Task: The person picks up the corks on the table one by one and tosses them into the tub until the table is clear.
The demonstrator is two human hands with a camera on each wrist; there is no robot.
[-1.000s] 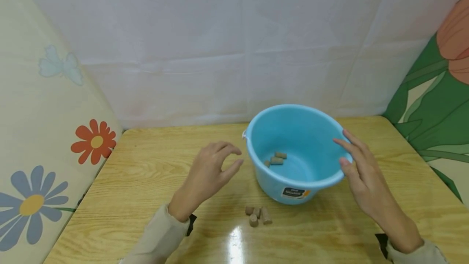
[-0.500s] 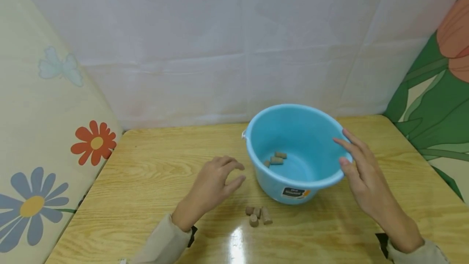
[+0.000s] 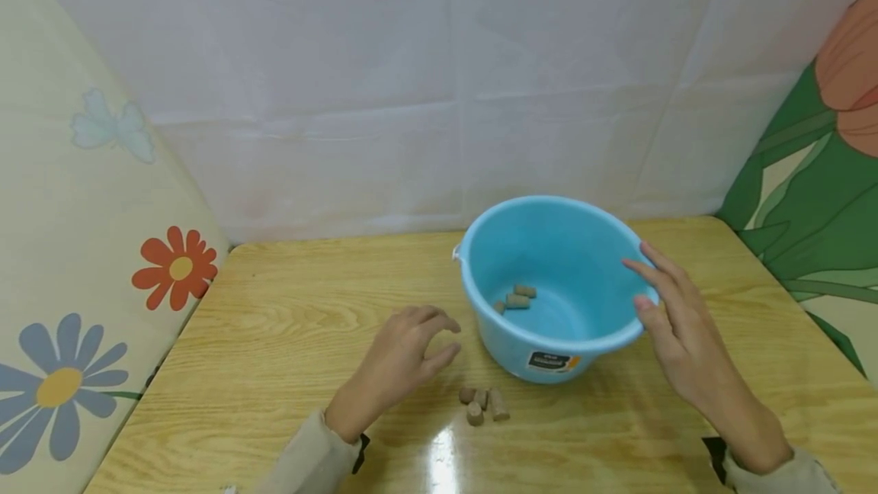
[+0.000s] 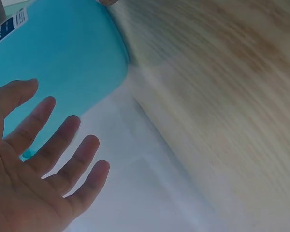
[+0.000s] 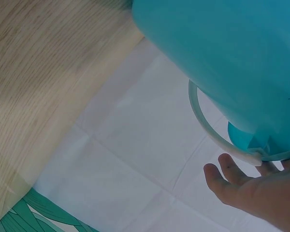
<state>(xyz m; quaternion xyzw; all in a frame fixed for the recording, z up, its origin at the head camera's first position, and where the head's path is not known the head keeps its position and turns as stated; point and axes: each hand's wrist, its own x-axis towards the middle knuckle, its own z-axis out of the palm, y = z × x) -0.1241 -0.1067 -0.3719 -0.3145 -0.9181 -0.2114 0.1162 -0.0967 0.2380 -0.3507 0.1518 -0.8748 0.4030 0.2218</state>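
Corks in/before bkt on tbl

Counter: med. indoor light, fairly even; one hard white glare streak low-ctr, head view.
Bucket: soft, faint shadow by base, R side.
Sticker: small print too soft to read, head view.
Corks: edges a bit fuzzy.
Cloth: dull grey, low contrast.
Left fingers: shaded vs. paler bkgd.
Wrist cams: cooler tint; L pic hazy, wood washed out twd btm.
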